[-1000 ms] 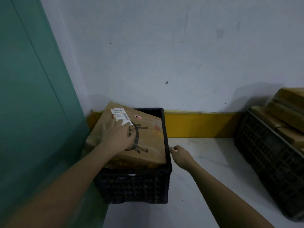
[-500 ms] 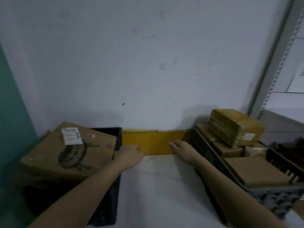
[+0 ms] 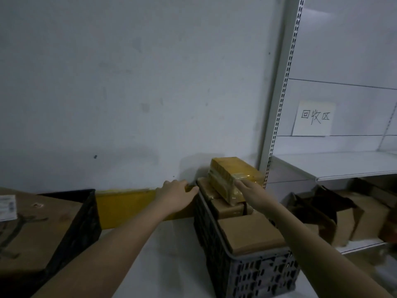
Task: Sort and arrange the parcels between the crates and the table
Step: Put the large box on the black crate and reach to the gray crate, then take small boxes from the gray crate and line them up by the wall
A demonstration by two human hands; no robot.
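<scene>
The fingers of the right hand (image 3: 250,188) are stretched out flat on top of the yellow parcel (image 3: 233,179), touching it but not curled around it. The left hand (image 3: 175,195) is open too, fingers a little bent and holding nothing, reaching just left of the grey crate (image 3: 247,272) by its back corner. The yellow parcel sits on top of the pile inside the grey crate, at the back end near the wall. More brown parcels (image 3: 249,233) fill the grey crate in front of it, so I think lots of sorting is left. To the left of the grey crate, the white table (image 3: 167,254) is bare, with good room to put things down. Past that gap stands a black crate (image 3: 83,216) with a big box (image 3: 32,229) on top. Right of the grey crate, a shelf post (image 3: 277,117) stands close, so that side is tight.
</scene>
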